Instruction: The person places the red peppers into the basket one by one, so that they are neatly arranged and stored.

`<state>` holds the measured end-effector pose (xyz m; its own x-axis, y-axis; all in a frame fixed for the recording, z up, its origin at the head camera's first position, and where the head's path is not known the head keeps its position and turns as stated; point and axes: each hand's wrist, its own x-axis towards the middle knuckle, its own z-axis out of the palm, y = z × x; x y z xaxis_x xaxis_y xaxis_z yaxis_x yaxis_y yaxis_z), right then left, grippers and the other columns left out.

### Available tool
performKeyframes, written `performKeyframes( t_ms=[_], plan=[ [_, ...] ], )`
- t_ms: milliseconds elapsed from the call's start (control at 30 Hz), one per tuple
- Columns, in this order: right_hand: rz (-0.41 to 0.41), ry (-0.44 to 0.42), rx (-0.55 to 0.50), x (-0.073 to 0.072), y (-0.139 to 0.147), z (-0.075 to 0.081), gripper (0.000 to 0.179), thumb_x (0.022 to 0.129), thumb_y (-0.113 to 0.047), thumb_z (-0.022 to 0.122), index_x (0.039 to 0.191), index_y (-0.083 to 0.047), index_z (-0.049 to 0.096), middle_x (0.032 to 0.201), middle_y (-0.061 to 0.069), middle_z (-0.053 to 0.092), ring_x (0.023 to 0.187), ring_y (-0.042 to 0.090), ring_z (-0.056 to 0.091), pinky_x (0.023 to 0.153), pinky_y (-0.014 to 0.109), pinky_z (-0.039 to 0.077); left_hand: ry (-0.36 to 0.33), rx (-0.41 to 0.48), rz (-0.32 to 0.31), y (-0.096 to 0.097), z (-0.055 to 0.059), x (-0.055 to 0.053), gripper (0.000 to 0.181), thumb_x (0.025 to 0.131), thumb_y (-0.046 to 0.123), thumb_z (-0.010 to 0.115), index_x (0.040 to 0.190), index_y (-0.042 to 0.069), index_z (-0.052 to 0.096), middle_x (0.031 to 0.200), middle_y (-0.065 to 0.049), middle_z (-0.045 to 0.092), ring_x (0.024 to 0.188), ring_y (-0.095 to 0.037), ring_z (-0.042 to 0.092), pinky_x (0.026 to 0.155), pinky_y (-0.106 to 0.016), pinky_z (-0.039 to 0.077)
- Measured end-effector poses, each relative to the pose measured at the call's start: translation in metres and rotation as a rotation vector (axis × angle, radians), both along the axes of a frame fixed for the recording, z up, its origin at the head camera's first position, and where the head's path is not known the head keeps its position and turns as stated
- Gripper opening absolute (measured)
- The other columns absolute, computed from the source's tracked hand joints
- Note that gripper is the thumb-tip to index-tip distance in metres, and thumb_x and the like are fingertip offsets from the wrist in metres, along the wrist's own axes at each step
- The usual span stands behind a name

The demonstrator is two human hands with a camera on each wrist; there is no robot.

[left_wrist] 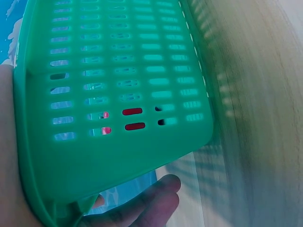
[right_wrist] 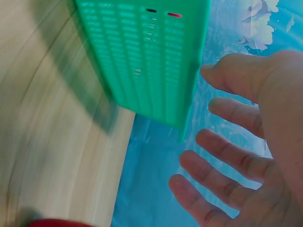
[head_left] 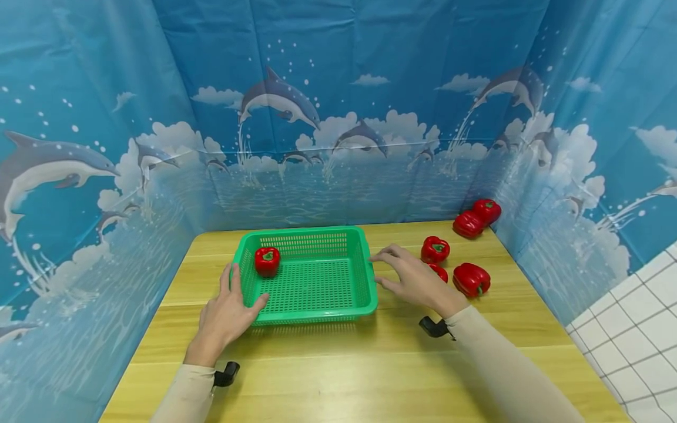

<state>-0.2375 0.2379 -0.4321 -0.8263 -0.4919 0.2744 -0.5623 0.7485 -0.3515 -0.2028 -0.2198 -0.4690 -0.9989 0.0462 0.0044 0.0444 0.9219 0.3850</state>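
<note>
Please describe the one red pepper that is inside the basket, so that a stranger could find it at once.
On the wooden table stands a green basket between the two hands. The red pepper lies in its far left corner, green stem up. All other peppers lie on the bare table to the right of the basket.

A green slotted plastic basket (head_left: 317,282) sits level on the wooden table, long side toward the person. One red bell pepper (head_left: 267,261) with a green stem stands in its far left corner. The left hand (head_left: 226,317) grips the near left corner; the right hand (head_left: 415,281) seems just clear of the right rim.
</note>
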Motion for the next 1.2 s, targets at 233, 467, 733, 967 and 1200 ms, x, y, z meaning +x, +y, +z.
performKeyframes(
  t_ms=[233,467,733,967,1200],
  plan=[
    [-0.046,0.028,0.005,0.005,0.023,-0.004,0.048,0.108,-0.027,0.087,0.153,-0.015,0.075,0.151,0.012,0.071,0.137,0.036,0.072,0.11,0.059,0.066,0.01,0.003,-0.001,0.0,0.0,0.0,0.121,0.112,0.074,0.06,0.187,0.003,-0.003,0.196,-0.024,-0.002,0.048,-0.026,0.05,0.046,-0.038,0.038],
    [-0.108,0.018,0.008,0.007,0.051,-0.011,0.051,0.107,-0.029,0.088,0.154,-0.013,0.074,0.156,0.016,0.068,0.145,0.042,0.065,0.118,0.068,0.06,0.016,0.003,-0.001,0.0,0.0,0.0,0.121,0.112,0.072,0.06,0.187,0.002,-0.003,0.196,-0.025,-0.001,0.049,-0.026,0.051,0.046,-0.038,0.038],
    [-0.168,0.019,0.016,0.01,0.078,-0.018,0.059,0.103,-0.034,0.091,0.155,-0.01,0.073,0.157,0.021,0.066,0.145,0.047,0.063,0.12,0.072,0.057,0.016,0.008,0.0,0.001,0.0,0.0,0.121,0.112,0.073,0.06,0.187,0.003,-0.003,0.196,-0.025,0.0,0.049,-0.026,0.051,0.046,-0.038,0.038],
    [-0.222,-0.028,0.046,0.011,0.096,-0.025,0.071,0.098,-0.04,0.096,0.158,-0.013,0.071,0.159,0.023,0.064,0.145,0.049,0.063,0.115,0.078,0.058,0.019,0.007,-0.001,0.001,0.001,0.0,0.12,0.112,0.073,0.059,0.187,0.001,-0.002,0.196,-0.025,0.001,0.049,-0.026,0.051,0.047,-0.038,0.039],
    [-0.229,-0.038,0.057,0.01,0.105,-0.033,0.082,0.092,-0.042,0.1,0.161,-0.012,0.067,0.157,0.025,0.063,0.14,0.05,0.066,0.109,0.078,0.061,0.016,0.002,0.001,0.002,0.002,0.001,0.12,0.112,0.073,0.059,0.187,0.001,-0.002,0.196,-0.025,0.001,0.051,-0.026,0.053,0.047,-0.039,0.04]
  ],
)
